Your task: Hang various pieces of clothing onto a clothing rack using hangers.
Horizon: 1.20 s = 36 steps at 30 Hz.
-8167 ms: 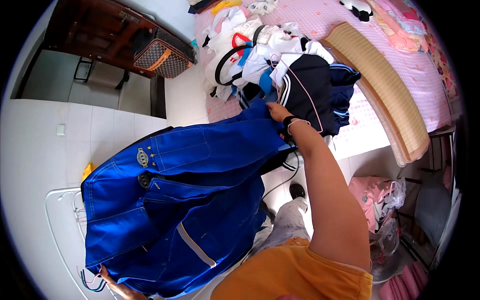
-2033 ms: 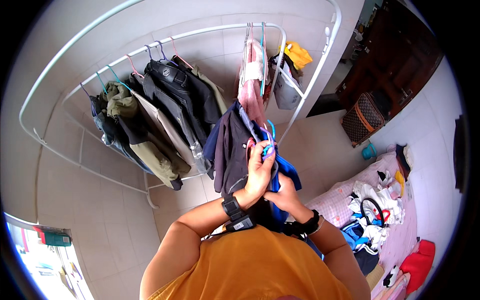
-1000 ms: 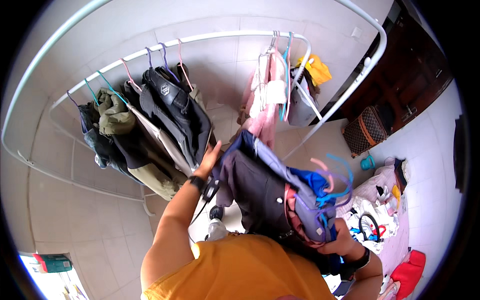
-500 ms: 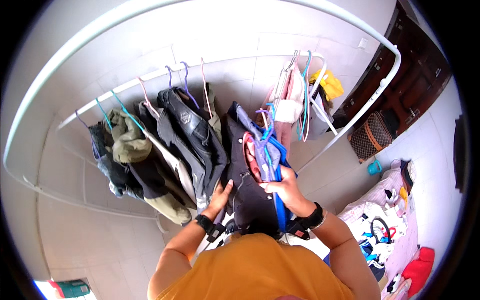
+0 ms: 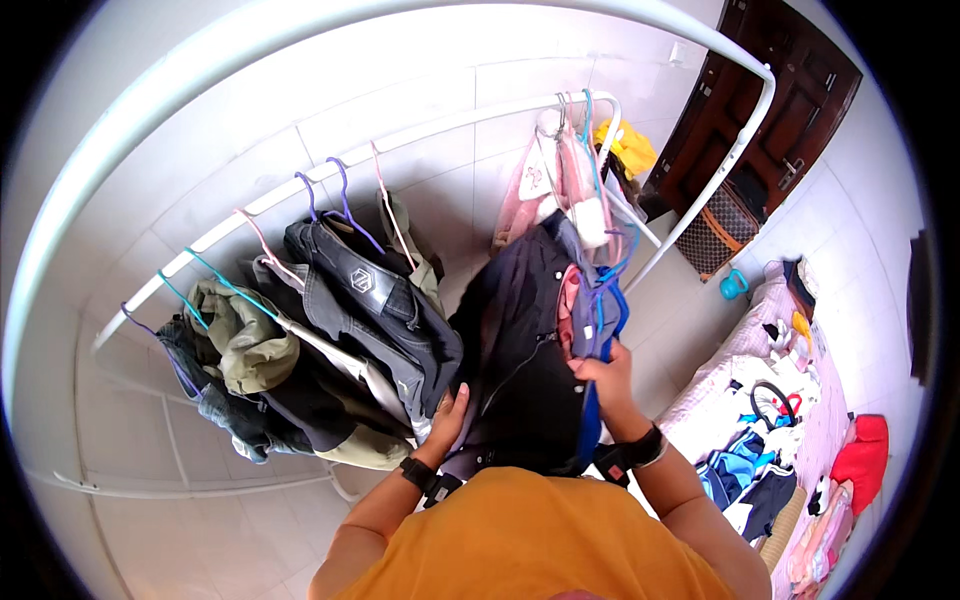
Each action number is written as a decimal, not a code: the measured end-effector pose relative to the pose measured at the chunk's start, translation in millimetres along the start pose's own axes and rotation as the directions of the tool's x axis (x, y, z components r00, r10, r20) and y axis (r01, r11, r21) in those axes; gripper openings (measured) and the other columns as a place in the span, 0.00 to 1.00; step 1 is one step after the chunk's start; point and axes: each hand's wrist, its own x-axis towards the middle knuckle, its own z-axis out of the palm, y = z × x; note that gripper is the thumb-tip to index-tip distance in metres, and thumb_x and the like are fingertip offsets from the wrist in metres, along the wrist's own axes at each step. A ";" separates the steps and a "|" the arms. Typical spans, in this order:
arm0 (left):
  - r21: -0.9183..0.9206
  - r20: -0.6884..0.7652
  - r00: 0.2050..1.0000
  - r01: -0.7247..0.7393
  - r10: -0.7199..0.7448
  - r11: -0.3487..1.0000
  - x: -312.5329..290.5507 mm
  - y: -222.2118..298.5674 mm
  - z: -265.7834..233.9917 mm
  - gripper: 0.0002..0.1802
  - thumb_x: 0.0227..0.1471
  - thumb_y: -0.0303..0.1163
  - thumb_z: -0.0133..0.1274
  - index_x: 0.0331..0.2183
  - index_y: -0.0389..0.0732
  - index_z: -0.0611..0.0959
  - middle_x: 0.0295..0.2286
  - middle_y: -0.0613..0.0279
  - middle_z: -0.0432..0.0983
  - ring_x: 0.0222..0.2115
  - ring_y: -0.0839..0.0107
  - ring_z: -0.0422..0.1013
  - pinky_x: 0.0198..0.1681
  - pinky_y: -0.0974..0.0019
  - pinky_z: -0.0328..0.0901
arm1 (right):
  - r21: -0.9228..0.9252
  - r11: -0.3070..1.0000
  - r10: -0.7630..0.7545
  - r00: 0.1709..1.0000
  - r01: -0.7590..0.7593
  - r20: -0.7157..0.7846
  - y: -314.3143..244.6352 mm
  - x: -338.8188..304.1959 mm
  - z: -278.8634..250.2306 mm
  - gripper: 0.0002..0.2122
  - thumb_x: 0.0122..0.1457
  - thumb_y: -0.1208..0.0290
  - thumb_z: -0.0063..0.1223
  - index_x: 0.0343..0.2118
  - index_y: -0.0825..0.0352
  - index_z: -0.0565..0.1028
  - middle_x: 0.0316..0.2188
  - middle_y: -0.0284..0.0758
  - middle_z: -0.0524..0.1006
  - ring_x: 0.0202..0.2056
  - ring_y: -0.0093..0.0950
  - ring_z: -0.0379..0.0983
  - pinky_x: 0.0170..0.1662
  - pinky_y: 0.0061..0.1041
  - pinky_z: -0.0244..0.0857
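Note:
My right hand (image 5: 610,388) is closed round the right edge of a bundle of clothes, its thumb on the front. In that bundle are a black jacket (image 5: 525,365) with snap buttons, a reddish garment (image 5: 568,305) and a blue-edged garment (image 5: 620,310). Blue and purple hangers (image 5: 603,285) stick out at its top right. My left hand (image 5: 443,425) is between the bundle and a hanging dark grey jacket (image 5: 375,290), thumb stretched out and apart. Its other fingers are mostly hidden among the cloth.
A white clothes rack (image 5: 430,128) carries several garments, including an olive one (image 5: 255,345) and pink ones (image 5: 520,195). Its front bar (image 5: 735,145) arches overhead. On the right are a bed (image 5: 700,400) piled with clothes, a teal pot (image 5: 733,285), a brown patterned suitcase (image 5: 712,240) and a dark door (image 5: 770,110).
The bundle and my right hand have shifted right in the picture, and the black jacket shows more broadly. The rack and room have also shifted with the view. My right hand keeps its hold.

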 end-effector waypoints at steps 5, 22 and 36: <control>-0.079 0.087 0.996 -0.014 0.020 0.997 -5.1 37.1 -1.8 0.41 0.55 0.55 0.36 0.56 0.29 0.52 0.56 0.43 0.49 0.59 0.58 0.42 0.59 0.69 0.36 | -0.053 0.997 -0.047 0.981 0.058 0.190 1.9 6.4 50.0 0.11 0.40 0.81 0.53 0.30 0.70 0.72 0.21 0.28 0.71 0.22 0.17 0.66 0.25 0.16 0.59; 0.022 0.555 0.832 -0.005 -0.008 1.000 -30.0 84.8 -54.1 0.36 0.54 0.48 0.45 0.56 0.35 0.57 0.52 0.49 0.59 0.53 0.66 0.56 0.55 0.68 0.51 | -0.039 0.990 -0.090 0.819 0.135 0.566 -78.8 167.1 127.4 0.11 0.36 0.84 0.52 0.28 0.71 0.73 0.21 0.29 0.70 0.21 0.20 0.67 0.26 0.20 0.61; 0.127 -0.259 0.802 -0.524 0.538 0.842 95.3 313.8 -78.7 0.18 0.52 0.29 0.48 0.44 0.32 0.71 0.31 0.58 0.73 0.33 0.74 0.70 0.35 0.73 0.65 | -0.004 0.995 -0.072 0.751 0.099 0.656 -36.3 187.1 123.8 0.17 0.38 0.83 0.53 0.36 0.69 0.73 0.27 0.29 0.73 0.29 0.20 0.68 0.34 0.19 0.62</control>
